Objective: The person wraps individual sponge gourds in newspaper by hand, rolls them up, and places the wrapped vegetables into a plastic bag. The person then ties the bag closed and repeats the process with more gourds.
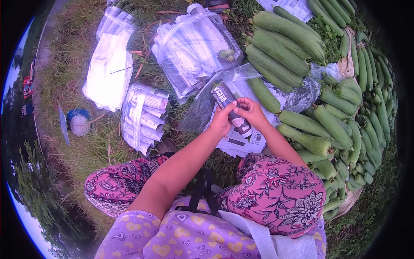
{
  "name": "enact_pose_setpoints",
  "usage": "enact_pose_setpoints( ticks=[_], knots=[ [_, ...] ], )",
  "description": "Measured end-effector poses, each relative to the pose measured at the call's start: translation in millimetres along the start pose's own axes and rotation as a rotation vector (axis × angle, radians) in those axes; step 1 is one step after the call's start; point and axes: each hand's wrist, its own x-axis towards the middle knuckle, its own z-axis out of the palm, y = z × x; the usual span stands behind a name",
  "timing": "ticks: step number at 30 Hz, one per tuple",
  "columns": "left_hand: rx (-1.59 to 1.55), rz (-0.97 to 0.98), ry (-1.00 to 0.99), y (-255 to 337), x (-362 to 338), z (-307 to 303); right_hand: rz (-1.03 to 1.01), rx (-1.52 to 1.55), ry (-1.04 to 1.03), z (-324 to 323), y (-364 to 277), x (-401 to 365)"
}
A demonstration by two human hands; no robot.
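Note:
In front of my lap is a luffa gourd wrapped in dark printed newspaper (222,96), lying at a slant with a green tip showing at its lower end. My left hand (222,119) grips the roll from the left side, with the thumb on the paper. My right hand (252,113) closes on it from the right, fingers bent over the paper. Beneath lie flat newspaper sheets (236,146) and a clear plastic bag (199,113). Unwrapped green luffa gourds (278,67) lie just beyond my right hand.
A large pile of luffa gourds (366,108) spreads along the right. A plastic bag of paper-wrapped gourds (189,47) stands ahead, with another wrapped bundle (142,116) at left. White plastic bags (108,71) and a round dial scale (79,122) sit on the grass further left.

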Motion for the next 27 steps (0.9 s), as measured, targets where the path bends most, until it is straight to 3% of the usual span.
enact_pose_setpoints(
  ticks=[4, 5, 7, 9, 10, 12, 14, 15, 16, 18, 20, 23, 25, 27],
  knots=[
    [-0.057, 0.001, 0.005, 13, -14, 1, -0.221, -0.465, 0.037, -11, -26, -5],
    [-0.067, -0.010, -0.004, 19, -21, 7, -0.445, -0.746, 0.188, -16, -32, -6],
    [-0.099, 0.032, -0.056, 28, -30, 24, -0.176, -0.401, 0.237, -17, -54, -8],
    [-0.093, 0.121, -0.086, 46, -38, 43, 0.073, -0.011, -0.052, -19, -87, -13],
    [-0.069, 0.166, -0.091, 55, -45, 56, 0.227, -0.052, -0.121, -18, -110, -17],
    [-0.083, 0.267, -0.110, 74, -50, 75, 0.134, -0.236, -0.278, -1, -167, -23],
    [-0.080, 0.329, -0.007, 102, -58, 98, 0.026, -0.541, -0.333, 18, -219, -22],
    [-0.080, 0.374, -0.078, 114, -57, 103, -0.015, -0.659, -0.329, 26, -242, -20],
    [0.032, 0.405, -0.092, 135, -64, 106, -0.054, -0.775, -0.321, 33, -261, -16],
    [0.259, 0.454, -0.118, 179, -80, 108, -0.117, -0.602, -0.261, 58, -297, -16],
    [0.772, 0.383, -0.330, 236, -97, 67, -0.241, -0.761, -0.248, 83, -319, -1],
    [1.703, 0.616, -0.460, 311, -111, -6, -0.166, -0.782, -0.295, 117, -334, 25],
    [1.928, 0.574, -0.304, 338, -112, -72, -0.195, -0.721, -0.322, 148, -315, 38],
    [1.927, 0.364, -0.113, 355, -123, -136, -0.137, -0.596, -0.385, 175, -279, 57]
  ],
)
